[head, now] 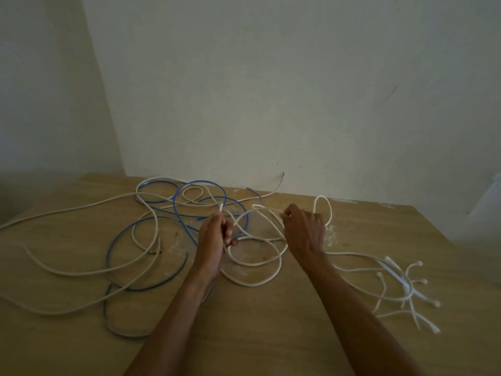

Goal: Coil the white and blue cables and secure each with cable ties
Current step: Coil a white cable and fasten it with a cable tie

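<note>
Wooden tabletop (271, 335) sprawling with tangled blue cable (179, 213); left hand (214, 240) is pinching the thin white cable (252, 263) end, right hand (303, 229) gripping a loop — ideally feeding even turns, clear of blue.

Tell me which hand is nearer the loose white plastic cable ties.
Right. The right hand is just up-left of the cable ties; the left hand is farther left.

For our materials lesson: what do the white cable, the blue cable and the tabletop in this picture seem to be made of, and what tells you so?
Long white cable: probably matte plastic-sheathed wire; it holds smooth, springy loops.
Thin blue cable: likely glossier plastic insulation, with a faint sheen along its curves.
Tan tabletop: seemingly wood or wood-look laminate; faint grain shows, with a dull finish and pale scuffs.
</note>
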Demonstrator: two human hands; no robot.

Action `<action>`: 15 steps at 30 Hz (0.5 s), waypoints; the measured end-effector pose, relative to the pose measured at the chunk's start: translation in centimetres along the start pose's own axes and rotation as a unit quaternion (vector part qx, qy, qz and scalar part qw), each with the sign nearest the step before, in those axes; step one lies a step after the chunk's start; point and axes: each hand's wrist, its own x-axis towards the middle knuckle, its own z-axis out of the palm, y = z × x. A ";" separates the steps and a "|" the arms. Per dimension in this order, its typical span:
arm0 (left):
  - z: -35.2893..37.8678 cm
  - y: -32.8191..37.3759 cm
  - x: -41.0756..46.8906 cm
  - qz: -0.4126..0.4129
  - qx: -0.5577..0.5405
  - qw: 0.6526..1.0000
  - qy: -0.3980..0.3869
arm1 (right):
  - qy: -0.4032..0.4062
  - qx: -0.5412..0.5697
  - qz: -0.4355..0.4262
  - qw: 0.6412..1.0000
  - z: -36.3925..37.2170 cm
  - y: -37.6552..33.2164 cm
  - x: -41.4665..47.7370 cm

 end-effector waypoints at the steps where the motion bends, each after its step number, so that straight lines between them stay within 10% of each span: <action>1: 0.0 -0.1 0.1 -0.013 -0.011 1.000 0.012 | 0.004 0.082 0.002 0.997 -0.8 -0.6 0.0; 5: 0.8 0.1 -0.1 -0.022 -0.065 0.998 0.017 | -0.047 0.319 -0.080 0.943 -3.1 -4.6 -1.8; 9: 1.2 0.7 -0.7 -0.102 -0.181 0.978 -0.018 | -0.178 0.323 -0.187 0.910 -3.0 -6.4 -4.9; 15: 2.0 0.3 -1.4 -0.128 -0.097 0.985 -0.060 | -0.105 0.338 -0.128 0.926 -2.5 -6.7 -7.0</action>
